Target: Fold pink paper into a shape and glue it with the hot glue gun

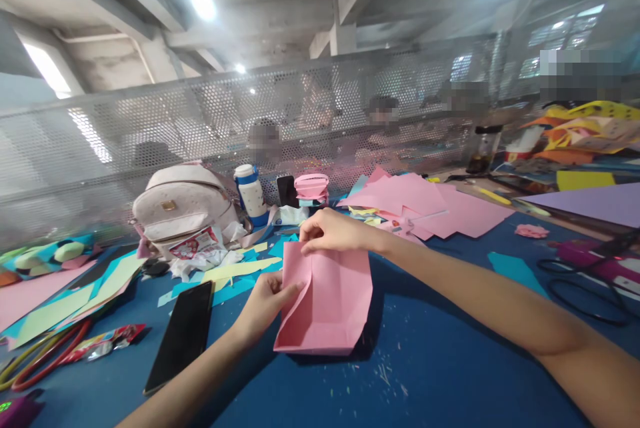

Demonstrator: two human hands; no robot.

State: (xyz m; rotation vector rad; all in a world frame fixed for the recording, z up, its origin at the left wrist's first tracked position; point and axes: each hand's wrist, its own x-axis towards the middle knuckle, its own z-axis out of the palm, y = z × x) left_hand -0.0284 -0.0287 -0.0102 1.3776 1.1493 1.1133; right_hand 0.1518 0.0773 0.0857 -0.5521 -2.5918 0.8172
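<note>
From the head camera, a folded pink paper [343,301] stands in the middle, just in front of the person on a blue table [440,368]; it serves here as the centre of the clock, with twelve pointing away from the person. The left hand [265,301], at nine o'clock, grips its left side, thumb lying over the inward-creased flap. The right hand [333,231], at twelve, pinches the upper edge near the left corner between thumb and fingers.

Further off at nine o'clock a black phone [183,335] lies flat, with a red snack wrapper [107,343] beyond it. Toward ten, a pale backpack [177,205] stands behind crumpled tissue, and at eleven a white-and-blue bottle [250,195] stands upright beside it. Loose pink sheets [415,195] fan out at one o'clock. A pink paper flower [531,231] lies at two, while a teal sheet [517,273] and then a looped black cable [585,308] lie nearer three. Small pale scraps [385,375] dot the table at five. Across the far side at twelve runs a perforated metal screen [300,108], with blurred people visible through it.
</note>
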